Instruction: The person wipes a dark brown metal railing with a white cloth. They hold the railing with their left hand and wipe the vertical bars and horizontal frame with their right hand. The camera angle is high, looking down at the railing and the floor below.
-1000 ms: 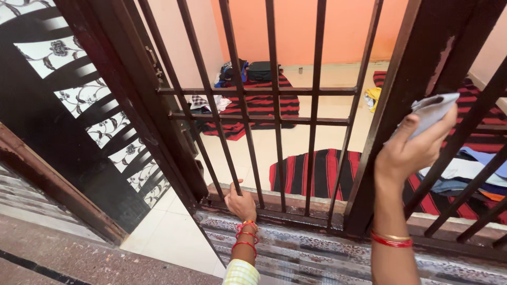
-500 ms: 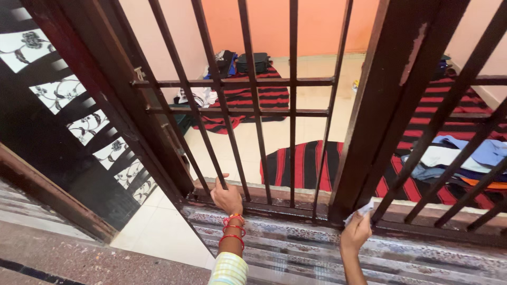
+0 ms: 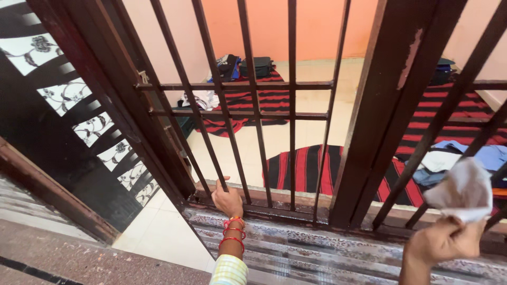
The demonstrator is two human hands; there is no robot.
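At about 5 o'clock in the view, the right hand (image 3: 441,241) is closed around a crumpled white cloth (image 3: 465,191), holding it up against the lower part of the dark brown metal grille gate (image 3: 391,105). A second ago this hand was raised high on the bars at 2 o'clock; half a second ago it had dropped to the sill. Now it sits low at the right edge with the cloth bunched above the fist, so I judge the wiping has moved from the upper bars down to their feet.

At 6 o'clock the left hand (image 3: 228,200), with red bangles (image 3: 233,232) on its wrist, grips the base of one thin vertical bar (image 3: 211,132), much as it did before, only nearer the centre.

Under both hands runs the patterned grey stone sill (image 3: 317,248). Beyond the bars lie red-and-black striped mats (image 3: 306,169) on a cream tiled floor (image 3: 280,137), with heaped clothes (image 3: 465,158) at 3 o'clock and dark bags (image 3: 248,66) at 12. The close-set bars and diagonal struts crowd the cloth's path.
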